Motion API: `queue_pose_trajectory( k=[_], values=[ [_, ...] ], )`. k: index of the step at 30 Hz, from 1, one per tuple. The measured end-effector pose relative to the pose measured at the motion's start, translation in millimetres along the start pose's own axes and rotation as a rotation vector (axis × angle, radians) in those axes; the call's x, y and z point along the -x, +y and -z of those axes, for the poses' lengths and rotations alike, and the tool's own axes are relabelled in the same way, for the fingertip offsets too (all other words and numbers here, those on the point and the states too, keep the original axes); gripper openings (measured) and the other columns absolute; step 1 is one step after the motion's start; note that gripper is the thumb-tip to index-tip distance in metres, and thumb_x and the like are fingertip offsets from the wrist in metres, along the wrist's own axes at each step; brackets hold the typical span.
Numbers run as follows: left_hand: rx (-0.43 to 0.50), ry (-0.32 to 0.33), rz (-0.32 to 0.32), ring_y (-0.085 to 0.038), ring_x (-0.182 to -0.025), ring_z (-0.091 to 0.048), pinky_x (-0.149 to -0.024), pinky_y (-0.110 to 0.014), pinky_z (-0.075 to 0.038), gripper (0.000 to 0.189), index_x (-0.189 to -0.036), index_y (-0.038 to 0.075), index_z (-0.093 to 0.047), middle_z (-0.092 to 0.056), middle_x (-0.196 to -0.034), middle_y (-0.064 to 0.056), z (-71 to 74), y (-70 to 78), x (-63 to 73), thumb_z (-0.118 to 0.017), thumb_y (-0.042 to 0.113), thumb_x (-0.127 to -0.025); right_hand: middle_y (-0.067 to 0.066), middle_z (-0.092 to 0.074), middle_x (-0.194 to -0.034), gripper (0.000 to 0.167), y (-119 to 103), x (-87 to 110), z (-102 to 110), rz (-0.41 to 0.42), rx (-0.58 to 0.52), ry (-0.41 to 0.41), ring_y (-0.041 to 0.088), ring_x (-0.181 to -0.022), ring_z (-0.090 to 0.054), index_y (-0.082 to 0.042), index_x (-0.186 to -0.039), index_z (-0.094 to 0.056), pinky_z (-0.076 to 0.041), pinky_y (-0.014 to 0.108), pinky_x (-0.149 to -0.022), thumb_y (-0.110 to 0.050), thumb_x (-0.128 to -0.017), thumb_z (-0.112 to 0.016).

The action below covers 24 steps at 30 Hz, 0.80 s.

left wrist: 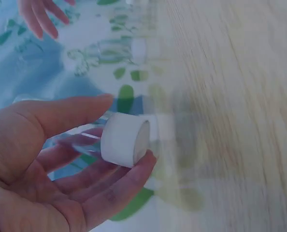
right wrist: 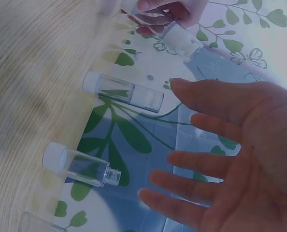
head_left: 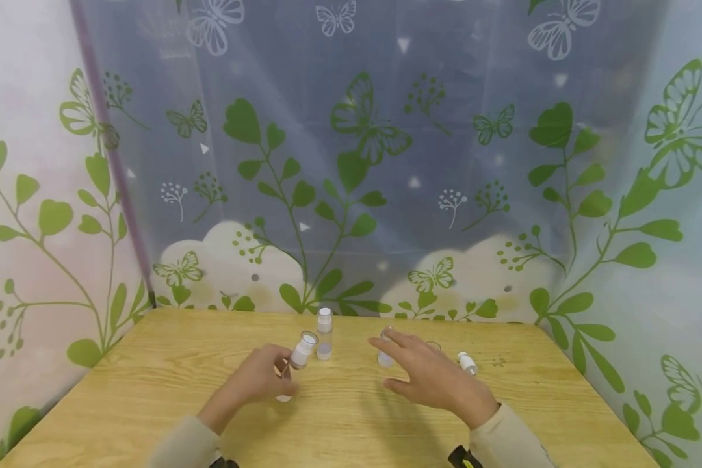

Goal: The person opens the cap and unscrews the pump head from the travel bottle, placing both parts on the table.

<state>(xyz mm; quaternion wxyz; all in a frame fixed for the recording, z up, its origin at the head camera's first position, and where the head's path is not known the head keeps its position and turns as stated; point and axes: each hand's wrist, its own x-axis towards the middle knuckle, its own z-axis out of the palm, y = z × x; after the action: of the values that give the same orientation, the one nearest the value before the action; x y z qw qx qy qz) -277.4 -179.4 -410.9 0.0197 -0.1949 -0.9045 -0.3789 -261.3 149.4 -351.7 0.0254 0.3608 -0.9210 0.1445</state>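
My left hand (head_left: 260, 377) grips a small clear pump bottle (head_left: 303, 350), tilted to the right. Its white base (left wrist: 124, 139) shows between thumb and fingers in the left wrist view. Just beyond stands a similar capped bottle (head_left: 324, 338), upright on the table. My right hand (head_left: 429, 374) is spread with fingers extended, holding nothing, above the right side of the table. Partly hidden behind its fingers is an uncapped clear bottle (head_left: 384, 359); the right wrist view shows its bare threaded neck (right wrist: 112, 176) and white base (right wrist: 54, 156).
A white pump head (head_left: 467, 363) lies on the table right of my right hand. Behind that hand, a clear cap (head_left: 435, 345) shows only partly. The wooden table (head_left: 169, 364) ends at a patterned curtain (head_left: 304, 162) at the back and sides.
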Motion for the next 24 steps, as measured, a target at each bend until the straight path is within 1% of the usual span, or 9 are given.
queue_pose_trajectory(
  k=[4,6,9,14,16,19,24],
  values=[
    [-0.002,-0.070,-0.031,-0.017,-0.076,-0.059,-0.062,-0.027,-0.050,0.026,-0.095,0.004,-0.073,-0.067,-0.079,-0.003,-2.7,13.2,5.9,-0.086,0.007,-0.072,0.019,-0.053,-0.152,0.059,-2,0.9,2,0.060,0.002,0.016,0.039,-0.137,-0.056,-0.009,-0.146,-0.055,-0.052,0.056,-0.104,-0.018,-0.092,-0.078],
    [0.003,-0.101,-0.044,-0.017,-0.075,-0.060,-0.062,-0.027,-0.051,0.028,-0.098,0.004,-0.074,-0.068,-0.081,-0.004,-3.7,19.9,8.3,-0.086,0.007,-0.072,0.015,-0.060,-0.146,0.055,-3,1.7,3,0.084,-0.005,0.018,0.035,-0.131,-0.061,-0.008,-0.140,-0.060,-0.054,0.051,-0.102,-0.017,-0.090,-0.080],
    [0.021,-0.149,-0.046,-0.017,-0.072,-0.063,-0.061,-0.028,-0.054,0.029,-0.101,0.002,-0.075,-0.070,-0.082,-0.005,-5.3,29.5,11.3,-0.085,0.006,-0.073,0.011,-0.066,-0.137,0.051,-4,3.2,3,0.104,-0.040,0.013,0.030,-0.120,-0.067,-0.008,-0.134,-0.064,-0.058,0.043,-0.095,-0.015,-0.087,-0.082],
    [0.030,-0.214,-0.043,-0.017,-0.069,-0.067,-0.060,-0.029,-0.057,0.033,-0.106,0.000,-0.076,-0.074,-0.084,-0.009,-8.0,42.4,16.6,-0.085,0.003,-0.073,0.010,-0.070,-0.131,0.049,-7,3.9,2,0.108,-0.116,-0.015,0.027,-0.108,-0.071,-0.008,-0.131,-0.066,-0.060,0.027,-0.081,-0.013,-0.086,-0.083],
    [0.021,-0.228,-0.046,-0.016,-0.068,-0.067,-0.059,-0.029,-0.058,0.035,-0.107,0.001,-0.077,-0.075,-0.084,-0.010,-9.0,46.9,18.5,-0.086,0.003,-0.073,0.010,-0.070,-0.129,0.048,-9,4.0,1,0.104,-0.137,-0.028,0.026,-0.107,-0.072,-0.008,-0.131,-0.066,-0.059,0.023,-0.078,-0.013,-0.086,-0.084],
    [0.003,-0.244,-0.054,-0.015,-0.068,-0.068,-0.060,-0.028,-0.058,0.036,-0.108,0.001,-0.077,-0.077,-0.084,-0.011,-10.6,53.7,20.6,-0.087,0.003,-0.073,0.012,-0.071,-0.127,0.048,-11,4.7,0,0.112,-0.163,-0.036,0.026,-0.104,-0.073,-0.007,-0.129,-0.066,-0.058,0.020,-0.075,-0.011,-0.085,-0.084],
    [-0.041,-0.252,-0.068,-0.013,-0.070,-0.068,-0.062,-0.027,-0.058,0.037,-0.108,0.001,-0.078,-0.078,-0.086,-0.012,-13.0,63.5,23.4,-0.089,0.005,-0.073,0.014,-0.070,-0.129,0.048,-15,6.2,-3,0.102,-0.228,-0.065,0.027,-0.105,-0.072,-0.006,-0.129,-0.066,-0.058,0.018,-0.076,-0.010,-0.085,-0.084]
  ],
)
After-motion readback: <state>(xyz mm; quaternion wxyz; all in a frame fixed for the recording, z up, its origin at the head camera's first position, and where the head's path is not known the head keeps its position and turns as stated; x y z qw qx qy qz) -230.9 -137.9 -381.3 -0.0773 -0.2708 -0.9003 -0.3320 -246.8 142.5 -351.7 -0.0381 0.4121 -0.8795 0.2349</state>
